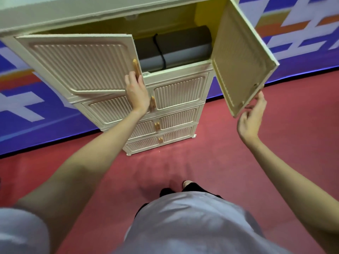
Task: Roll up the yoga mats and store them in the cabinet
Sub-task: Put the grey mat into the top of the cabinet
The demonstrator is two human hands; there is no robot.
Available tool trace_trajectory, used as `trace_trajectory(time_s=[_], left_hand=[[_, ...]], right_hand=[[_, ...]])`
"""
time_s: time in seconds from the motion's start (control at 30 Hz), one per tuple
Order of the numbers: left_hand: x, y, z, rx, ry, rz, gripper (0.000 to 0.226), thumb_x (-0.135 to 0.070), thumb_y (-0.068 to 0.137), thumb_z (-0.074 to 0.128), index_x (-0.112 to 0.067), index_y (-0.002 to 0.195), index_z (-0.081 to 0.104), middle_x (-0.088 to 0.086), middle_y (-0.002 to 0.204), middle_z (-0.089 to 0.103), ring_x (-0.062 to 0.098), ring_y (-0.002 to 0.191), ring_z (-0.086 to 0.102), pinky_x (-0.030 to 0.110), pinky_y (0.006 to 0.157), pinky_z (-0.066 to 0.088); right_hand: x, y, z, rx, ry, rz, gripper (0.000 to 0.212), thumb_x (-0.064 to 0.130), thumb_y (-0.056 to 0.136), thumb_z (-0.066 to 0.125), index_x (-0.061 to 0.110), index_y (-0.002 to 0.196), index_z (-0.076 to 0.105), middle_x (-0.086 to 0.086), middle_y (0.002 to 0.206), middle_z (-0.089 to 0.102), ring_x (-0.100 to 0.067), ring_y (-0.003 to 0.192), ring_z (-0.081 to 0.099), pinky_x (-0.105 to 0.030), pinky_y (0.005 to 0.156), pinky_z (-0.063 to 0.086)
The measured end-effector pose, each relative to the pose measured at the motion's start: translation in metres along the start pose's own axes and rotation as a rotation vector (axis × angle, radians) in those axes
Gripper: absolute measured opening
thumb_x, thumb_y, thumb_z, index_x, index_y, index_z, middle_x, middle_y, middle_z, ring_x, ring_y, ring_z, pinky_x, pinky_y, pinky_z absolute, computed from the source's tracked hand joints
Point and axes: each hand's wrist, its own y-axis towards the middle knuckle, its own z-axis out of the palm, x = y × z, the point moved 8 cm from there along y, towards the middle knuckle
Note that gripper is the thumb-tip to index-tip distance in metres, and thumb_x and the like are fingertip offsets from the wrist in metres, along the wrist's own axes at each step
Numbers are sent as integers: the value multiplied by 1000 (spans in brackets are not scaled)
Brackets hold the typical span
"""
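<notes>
Nearest: pale shirt front (192, 226) and dark trousers (190, 188), seen from above, over red floor (238, 162).

Left hand (136, 92): reaching far, at the free edge of the left top door (77, 61); fingers (131, 77) laid fairly straight against the door by the gold handle (135, 67); whether the thumb curls round the handle, cannot tell. Door nearly closed.

Right hand (251, 114): raised at the right, palm turned inward, fingers (261, 99) loosely spread and slightly curled, fingertips just at the lower corner of the right top door (242, 57); nothing gripped. Door swung wide open toward the near right.

Cabinet (165, 110): cream, ribbed fronts, four tiers of paired doors with gold handles, standing on the red floor against the far wall.

Rolled yoga mat (176, 46): inside the top compartment, lying flat, long axis left to right, right end near the compartment's right wall, left end hidden behind the left door. Dark brown above, grey below. Black cord (159, 50) wrapped round its middle.

Farthest: wall banner (302, 33) in blue, white and orange.
</notes>
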Motion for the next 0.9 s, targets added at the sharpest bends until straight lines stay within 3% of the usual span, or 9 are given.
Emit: trace_trajectory(time_s=[0.03,0.1,0.17,0.33,0.47,0.6,0.77,0.9], left_hand=[[1,2,2,5,10,-2,25,-17,101,44,2,111,56,17,107,56,14,85,50,18,70,34],[4,5,4,11,20,-7,25,-18,101,44,1,111,56,16,107,56,19,87,55,25,73,41],[5,7,5,8,17,-4,25,-19,100,45,0,110,57,15,105,57,24,89,57,33,76,46],[7,13,3,16,10,11,21,-19,97,50,-1,100,62,13,96,60,19,83,55,26,71,41],[6,21,-2,116,13,68,18,-17,97,53,-4,94,65,9,90,63,15,81,55,21,68,39],[9,35,-4,243,17,89,24,-14,97,49,-4,91,70,9,86,69,21,82,63,31,74,45],[-1,48,-11,266,86,123,21,-13,95,56,-5,100,75,4,95,73,8,87,60,13,78,39],[-4,60,-10,227,111,157,18,-15,92,62,-5,95,76,5,94,75,12,87,65,12,79,38]], right_hand=[[5,2,2,34,14,-27,68,-9,74,30,1,141,36,-1,117,41,-7,95,44,-15,84,39],[15,1,4,69,22,-109,48,-8,82,33,-3,128,46,-1,108,44,-8,93,43,-28,83,43],[29,-6,10,106,11,-208,31,-6,86,38,2,112,52,2,100,44,-14,85,45,-39,72,43],[71,-17,50,347,56,-367,12,11,93,51,9,104,55,-3,95,50,-12,77,51,-30,65,43],[114,-10,103,548,93,-485,8,18,96,52,11,94,55,0,89,50,-9,72,48,-21,67,38],[147,2,164,726,30,-605,5,18,96,53,14,92,51,0,87,51,-13,74,49,-29,69,39],[176,21,222,780,-60,-681,12,20,95,52,8,96,57,-9,89,60,-25,83,57,-38,72,45],[194,35,248,786,-134,-724,13,23,95,53,14,90,62,-4,87,66,-24,82,62,-37,70,49]])
